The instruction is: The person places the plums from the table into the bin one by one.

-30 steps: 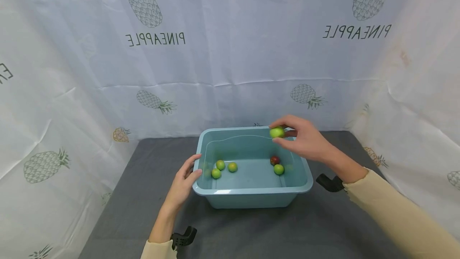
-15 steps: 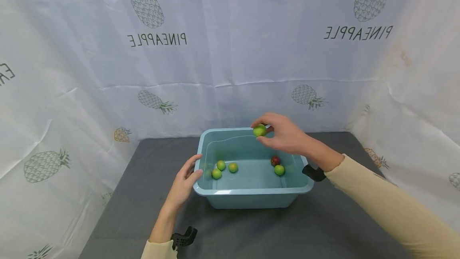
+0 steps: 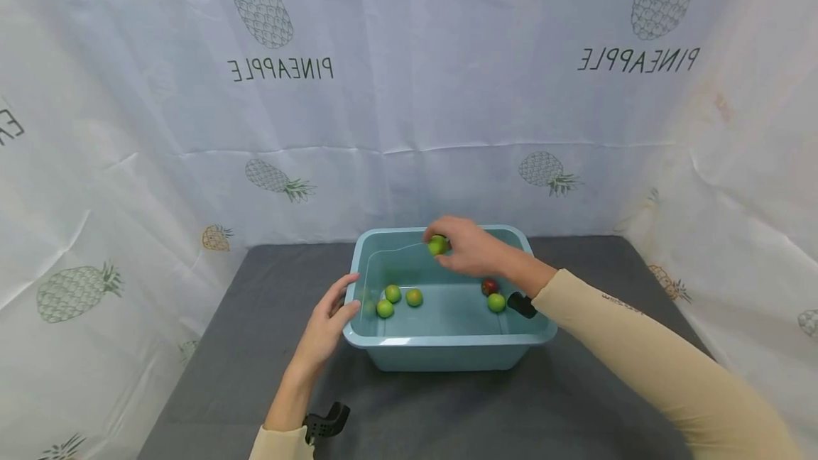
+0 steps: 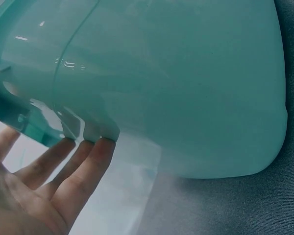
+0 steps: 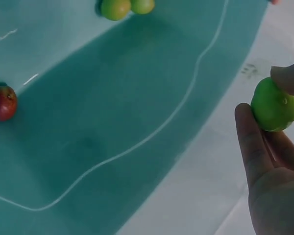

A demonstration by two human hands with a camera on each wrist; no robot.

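Observation:
My right hand (image 3: 471, 250) holds a small green lime (image 3: 437, 245) over the back of the blue-green plastic basin (image 3: 447, 358). In the right wrist view the lime (image 5: 274, 105) is pinched between thumb and fingers. My left hand (image 3: 319, 332) touches the basin's left rim; in the left wrist view its fingers (image 4: 83, 181) are fairly straight, their tips against the basin. Several more green fruits lie in the basin: a cluster on the left with a yellowish-green one (image 3: 414, 297), and one green fruit (image 3: 496, 302) beside a dark red fruit (image 3: 489, 287) on the right.
The basin stands on a dark grey cloth-covered table (image 3: 255, 375). White curtains (image 3: 396, 91) with pineapple prints hang behind and at both sides, close to the table's back edge. A black wrist strap (image 3: 329, 420) is on the left wrist.
My right hand has moved left with the lime, from the basin's back right corner towards its middle, and now sits slightly lower. The left hand and the fruits in the basin stay in place.

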